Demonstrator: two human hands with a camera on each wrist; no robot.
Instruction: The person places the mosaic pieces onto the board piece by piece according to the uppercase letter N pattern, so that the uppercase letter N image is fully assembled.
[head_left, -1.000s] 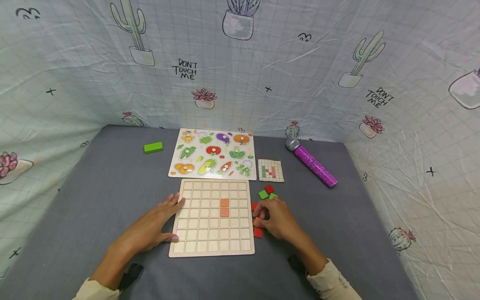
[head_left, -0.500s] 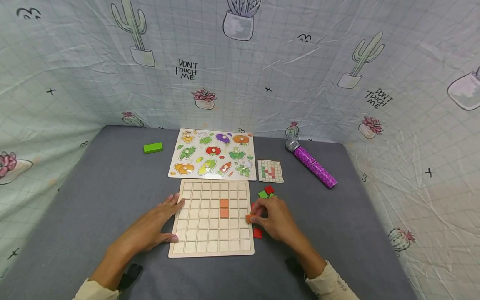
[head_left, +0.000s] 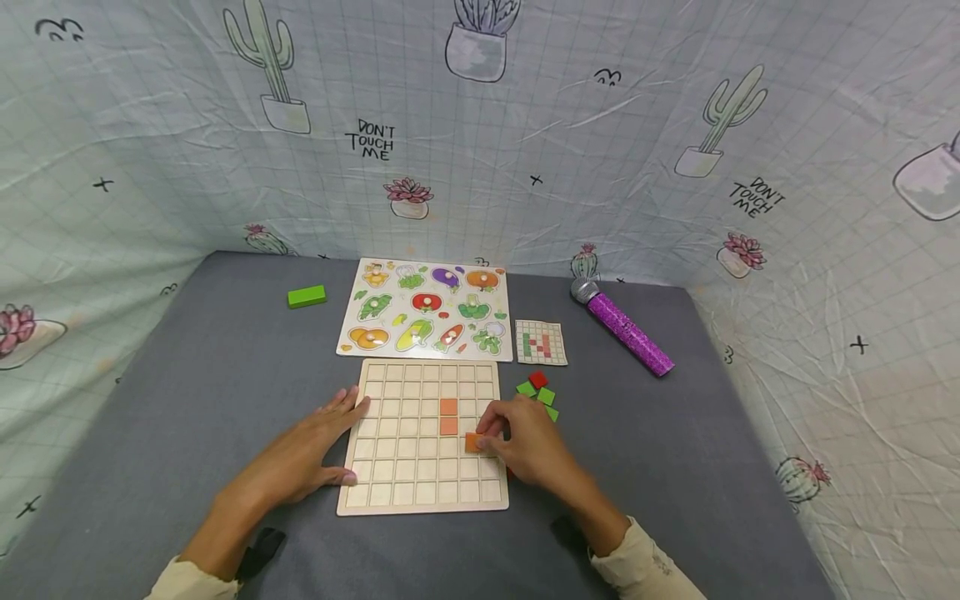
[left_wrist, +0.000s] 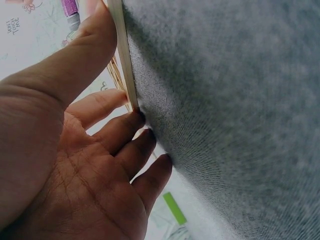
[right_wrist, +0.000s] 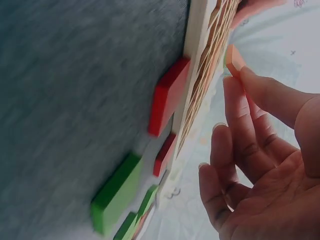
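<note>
A wooden grid board (head_left: 405,471) lies on the grey table, two orange tiles (head_left: 448,416) sitting one above the other in its squares. Over the board's right part, my right hand (head_left: 525,442) pinches another orange tile (head_left: 473,442) between thumb and fingertips; in the right wrist view that tile (right_wrist: 233,61) is held up above the board. My left hand (head_left: 307,450) rests against the board's left edge, thumb and fingers spread. The left wrist view shows those fingertips (left_wrist: 132,117) touching the board's side.
Green tiles (head_left: 547,397) and a red tile (head_left: 538,379) lie right of the board. More red tiles (right_wrist: 170,95) lie along its edge. Behind are a vegetable puzzle (head_left: 423,308), a pattern card (head_left: 542,342), a purple microphone (head_left: 626,329) and a green block (head_left: 307,296).
My right hand has picked up the orange tile from beside the board and moved it left over the grid. My left hand has stayed in place.
</note>
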